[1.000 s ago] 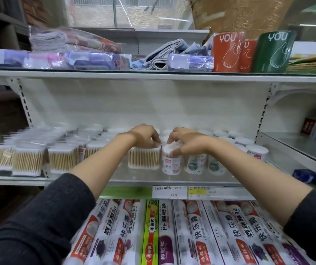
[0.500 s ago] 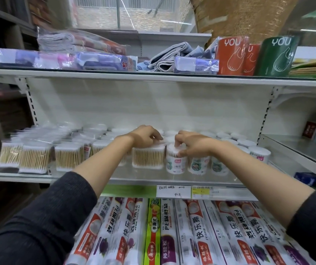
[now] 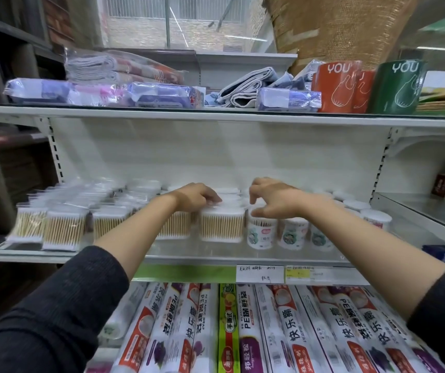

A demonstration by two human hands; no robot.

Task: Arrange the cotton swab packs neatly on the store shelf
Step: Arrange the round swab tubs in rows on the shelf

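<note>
The swab packs sit on the middle shelf, in two kinds: clear rectangular packs of wooden-stick swabs to the left and centre, and round tubs with printed labels to the right. The front square pack stands at the seam between the two groups, touching the first tub.

My left hand rests on top of that front pack, fingers curled over its lid edge, so I read it as gripping the pack to steady or nudge it into line with the row. My right hand hovers over the first tub with fingers bent downward like a claw; I cannot tell whether the tips pinch the lid or merely touch it. Both hands work from above because the packs stand tight side by side, leaving no room to reach between them.

The left packs look blurred and a little staggered at the front edge, so I judge the straightening is only partly done. The tubs run back in a diagonal line toward the right bracket.

Above, the top shelf holds wrapped cloths and orange and green bags. Below, rolls of plastic wrap lie sloped under price tags.
</note>
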